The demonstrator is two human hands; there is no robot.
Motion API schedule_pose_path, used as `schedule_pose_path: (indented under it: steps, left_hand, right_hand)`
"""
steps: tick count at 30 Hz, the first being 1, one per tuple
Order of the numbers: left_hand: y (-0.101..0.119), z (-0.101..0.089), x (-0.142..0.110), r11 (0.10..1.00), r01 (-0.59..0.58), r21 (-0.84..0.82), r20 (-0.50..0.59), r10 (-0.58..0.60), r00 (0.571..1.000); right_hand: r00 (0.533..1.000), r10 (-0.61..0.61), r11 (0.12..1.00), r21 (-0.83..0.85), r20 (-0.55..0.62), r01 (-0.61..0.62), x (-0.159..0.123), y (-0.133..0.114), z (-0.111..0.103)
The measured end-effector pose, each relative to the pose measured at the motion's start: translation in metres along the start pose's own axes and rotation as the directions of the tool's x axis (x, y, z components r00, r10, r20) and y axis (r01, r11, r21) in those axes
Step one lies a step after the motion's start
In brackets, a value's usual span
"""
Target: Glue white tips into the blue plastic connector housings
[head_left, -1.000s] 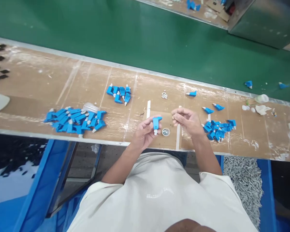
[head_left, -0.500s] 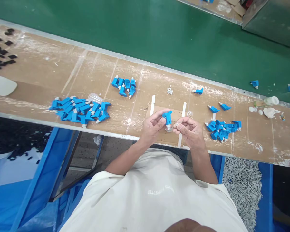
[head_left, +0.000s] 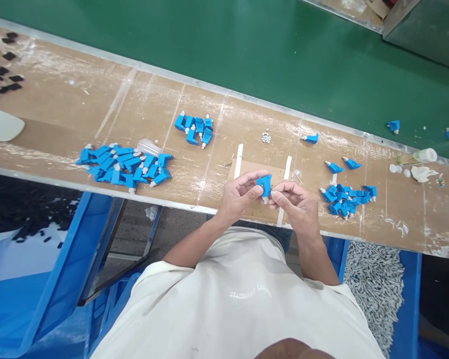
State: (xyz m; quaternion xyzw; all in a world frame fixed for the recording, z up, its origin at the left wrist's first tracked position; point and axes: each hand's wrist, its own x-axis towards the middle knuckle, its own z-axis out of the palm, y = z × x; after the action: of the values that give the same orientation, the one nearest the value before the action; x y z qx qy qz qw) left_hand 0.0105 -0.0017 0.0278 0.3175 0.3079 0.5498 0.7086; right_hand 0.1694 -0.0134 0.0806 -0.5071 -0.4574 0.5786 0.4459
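Observation:
My left hand [head_left: 241, 197] pinches a blue plastic piece [head_left: 264, 184] with a white tip pointing down towards me. My right hand [head_left: 297, 203] is close beside it, thumb and forefinger pressed together at the piece's right side. Something tiny and pale seems to sit between those fingertips, too small to name. Both hands are above a cardboard sheet [head_left: 260, 214] between two white strips. Beyond them lies a small cluster of tiny whitish parts [head_left: 266, 136]. Similar blue pieces lie in a large pile on the left [head_left: 123, 164] and a smaller pile on the right [head_left: 346, 199].
A green surface [head_left: 209, 45] runs behind the bench [head_left: 149, 114]. At the right lie a clear tube [head_left: 415, 157] and crumpled white material [head_left: 423, 174]. Black parts [head_left: 0, 70] are scattered far left. Below the bench stands a blue bin [head_left: 407, 289] of grey parts.
The blue piece in my left hand has turned and moved slightly right, nearer my right fingertips. The clear round item seen beneath it before is now out of sight.

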Motion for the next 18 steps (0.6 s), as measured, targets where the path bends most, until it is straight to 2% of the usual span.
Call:
schedule_pose_path:
  steps: [6, 9, 13, 16, 18]
  left_hand:
    - [0.005, 0.001, 0.0, 0.996, 0.079, -0.033, -0.005, -0.08, 0.997]
    - [0.009, 0.002, 0.001, 0.968, 0.228, -0.108, 0.025, -0.227, 0.974]
    - [0.019, 0.005, 0.004, 0.84, 0.486, -0.24, 0.106, -0.475, 0.873]
    - [0.024, 0.006, 0.006, 0.739, 0.592, -0.322, 0.119, -0.589, 0.799]
    - [0.026, 0.007, 0.006, 0.691, 0.63, -0.355, 0.115, -0.636, 0.763]
  right_hand:
    - [1.0, 0.014, 1.0, 0.001, 0.02, -0.014, 0.003, 0.003, -0.003]
    - [0.997, -0.071, 0.996, -0.059, 0.023, 0.072, 0.0, 0.002, -0.003]
    - [0.966, -0.252, 0.93, -0.262, 0.05, 0.256, -0.002, -0.001, -0.006]
    - [0.919, -0.373, 0.829, -0.401, 0.124, 0.391, 0.0, -0.004, -0.01]
    - [0.888, -0.424, 0.775, -0.436, 0.179, 0.457, 0.003, -0.006, -0.012]
